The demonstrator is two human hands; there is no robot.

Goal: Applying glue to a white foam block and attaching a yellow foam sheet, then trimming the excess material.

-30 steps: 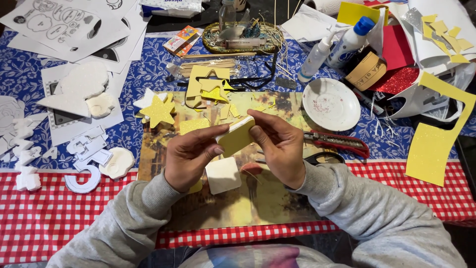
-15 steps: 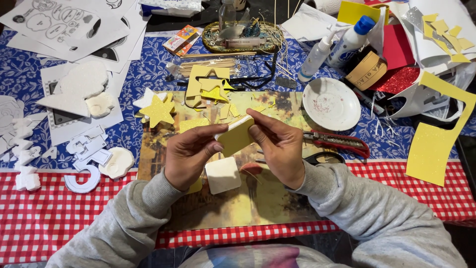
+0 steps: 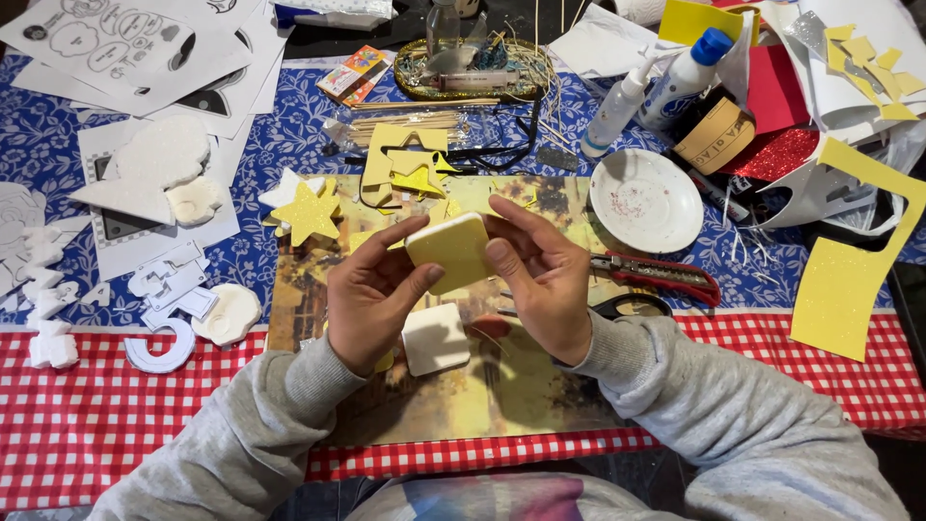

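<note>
Both hands pinch yellow foam square (image 3: 451, 253) above board (image 3: 540, 386): left hand (image 3: 371, 294) at 9, right hand (image 3: 540, 280) at 3; likely light, soft, dentable; hold edges; white square (image 3: 436, 338) at 6.

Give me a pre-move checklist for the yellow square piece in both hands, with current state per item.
1. Yellow square piece held by both hands: ok. The left hand and the right hand pinch it at opposite edges.
2. Piece lifted off the work board: ok, it is above the surface.
3. White square piece within reach: ok, it lies on the board just below the hands.
4. Red utility knife away from the hands: ok, it lies to the right of the right hand, apart from it; whether the blade is out, cannot tell.
5. Glue bottles capped: ok by the look of it.
6. Underside of the yellow piece: cannot tell, hidden.
</note>
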